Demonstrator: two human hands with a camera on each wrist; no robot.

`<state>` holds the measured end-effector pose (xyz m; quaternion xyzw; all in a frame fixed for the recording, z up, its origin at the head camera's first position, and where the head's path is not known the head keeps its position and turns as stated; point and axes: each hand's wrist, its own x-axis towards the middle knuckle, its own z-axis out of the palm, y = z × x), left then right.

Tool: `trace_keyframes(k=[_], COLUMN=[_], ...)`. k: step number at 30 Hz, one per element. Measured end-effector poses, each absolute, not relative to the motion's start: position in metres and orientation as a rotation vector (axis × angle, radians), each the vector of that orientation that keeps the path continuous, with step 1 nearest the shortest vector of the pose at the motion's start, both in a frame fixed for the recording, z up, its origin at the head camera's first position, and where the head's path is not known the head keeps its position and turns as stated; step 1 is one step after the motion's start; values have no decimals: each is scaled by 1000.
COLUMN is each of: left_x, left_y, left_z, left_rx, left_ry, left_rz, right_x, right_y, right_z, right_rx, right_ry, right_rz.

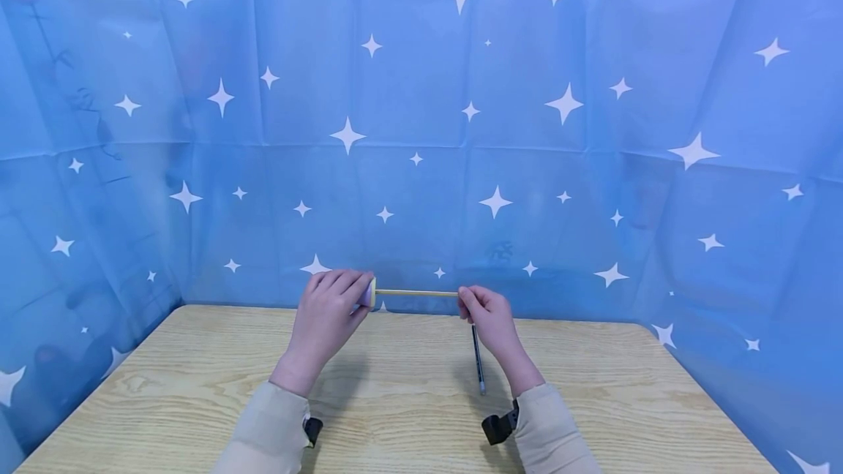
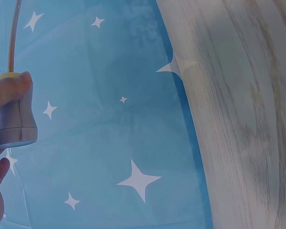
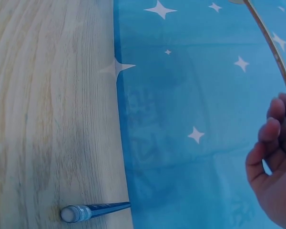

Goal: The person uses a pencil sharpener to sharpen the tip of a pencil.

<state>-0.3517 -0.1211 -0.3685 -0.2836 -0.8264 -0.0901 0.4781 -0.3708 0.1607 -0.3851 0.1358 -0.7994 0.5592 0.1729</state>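
Note:
My left hand (image 1: 327, 317) grips a small purple pencil sharpener (image 1: 371, 294) with a yellow end, held up above the far part of the table. In the left wrist view, the sharpener (image 2: 18, 114) has a flared base and a seam, with the thumb across its side. A thin yellow pencil (image 1: 418, 292) runs level from its yellow end to my right hand (image 1: 492, 320). The right fingertips pinch the pencil's other end, whose tip they hide. Below the right hand, a dark pencil (image 1: 478, 366) with an eraser end lies on the table.
The light wood table (image 1: 408, 401) ends just behind the hands. A blue curtain (image 1: 421, 93) with white stars hangs along its back and sides. Black wrist cameras are strapped at both sleeves; the right camera (image 1: 498, 428) sits low over the table.

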Motion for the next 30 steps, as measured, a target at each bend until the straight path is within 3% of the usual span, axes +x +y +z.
trace_keyframes(k=[30], left_x=[-351], left_y=[-127], left_z=[-368], left_rx=[-631], left_ry=[-2117], left_rz=[-238], right_x=[-372], right_y=[171], right_z=[-370], right_rx=[520], right_ry=[-2364], right_rz=[1471])
